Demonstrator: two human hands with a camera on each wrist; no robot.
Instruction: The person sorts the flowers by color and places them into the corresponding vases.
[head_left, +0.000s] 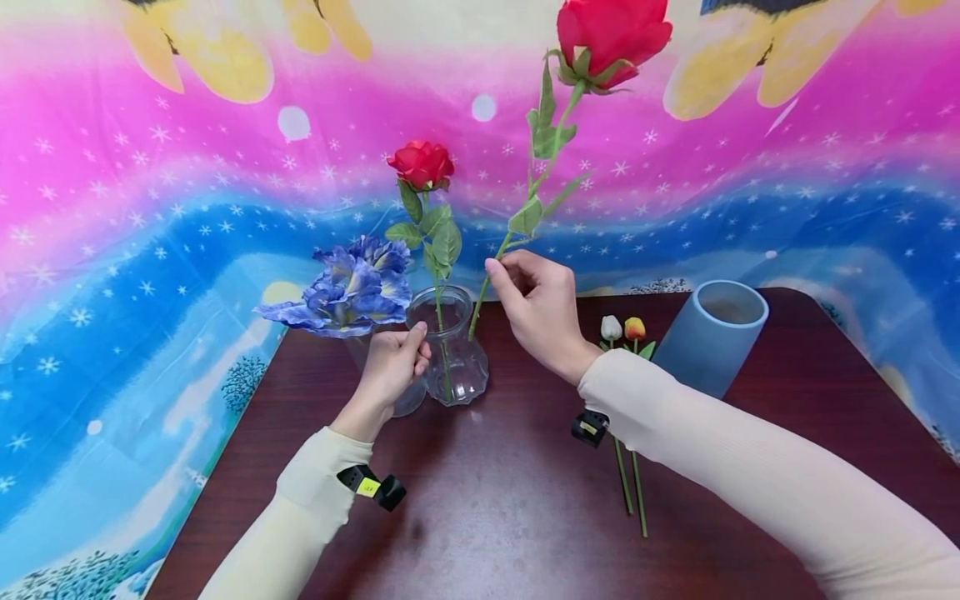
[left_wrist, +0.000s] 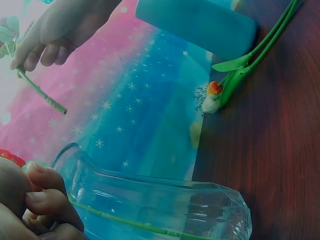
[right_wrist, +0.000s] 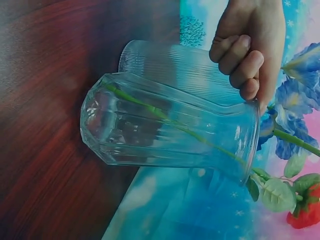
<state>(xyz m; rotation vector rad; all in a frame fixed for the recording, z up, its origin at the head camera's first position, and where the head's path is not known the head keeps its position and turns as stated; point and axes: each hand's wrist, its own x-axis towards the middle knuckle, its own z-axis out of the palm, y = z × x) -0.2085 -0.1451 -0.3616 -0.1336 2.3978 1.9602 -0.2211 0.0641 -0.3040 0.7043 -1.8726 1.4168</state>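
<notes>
In the head view my right hand pinches the green stem of a tall red rose between thumb and fingertips. The stem's cut end hangs beside the rim of a clear faceted glass vase. Inside that vase stands a shorter red rose, its stem visible through the glass. My left hand is at the vase's left rim, fingers curled and thumb against the rim, seeming to grip it. Behind this hand, a ribbed glass vase is partly hidden, with blue flowers above it.
A white tulip and an orange-yellow tulip lie on the dark wooden table, partly under my right forearm. To their right stands a blue-grey vase. A patterned cloth hangs behind the table.
</notes>
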